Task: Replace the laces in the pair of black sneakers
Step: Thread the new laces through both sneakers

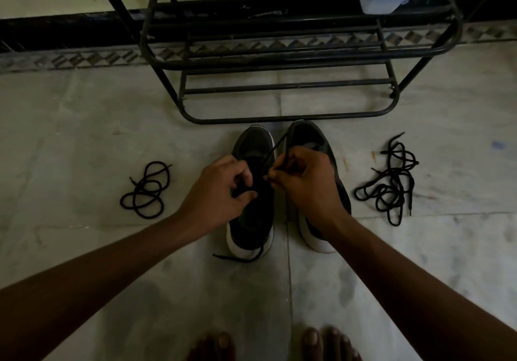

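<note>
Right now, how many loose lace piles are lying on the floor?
2: one pile left of the sneakers, a bigger tangle to their right. It may hold more than one lace.

Lacing under way

We see the left hand [221, 190] pinching the upper of the left sneaker [253, 225] while the right hand [306, 183] pinches a black lace [273, 149] above it. The right sneaker [307, 135] stands just beside; a coiled lace [147, 190] lies left, a lace tangle [391, 183] right

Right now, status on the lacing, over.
Left hand, right hand pinching lace at left sneaker. Other sneaker alongside. Lace coil left, lace pile right, nothing blocking.
</note>
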